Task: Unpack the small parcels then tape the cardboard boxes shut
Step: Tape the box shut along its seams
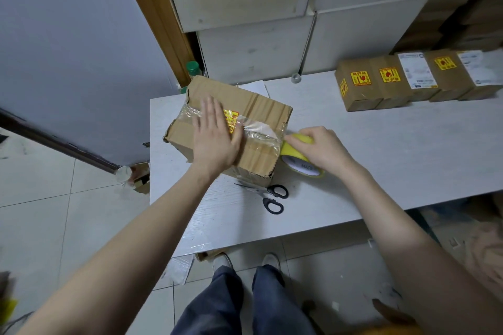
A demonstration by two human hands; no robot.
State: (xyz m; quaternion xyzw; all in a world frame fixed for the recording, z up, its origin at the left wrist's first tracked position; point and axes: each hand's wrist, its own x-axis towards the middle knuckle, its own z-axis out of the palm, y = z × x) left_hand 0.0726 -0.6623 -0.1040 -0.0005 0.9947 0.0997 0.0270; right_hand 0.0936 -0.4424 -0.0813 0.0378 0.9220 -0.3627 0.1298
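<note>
The left hand (215, 139) lies flat, fingers straight, pressing clear tape onto the top of the cardboard box (231, 128) at the table's (381, 149) left end. The right hand (321, 148) grips the yellow tape roll (296, 156) at the box's right edge, the strip uncut. Scissors (269, 196) lie just in front (likely needed next). This box seems nearly sealed; whether the row of small parcels (413, 79) at the back has been unpacked I cannot tell.
</note>
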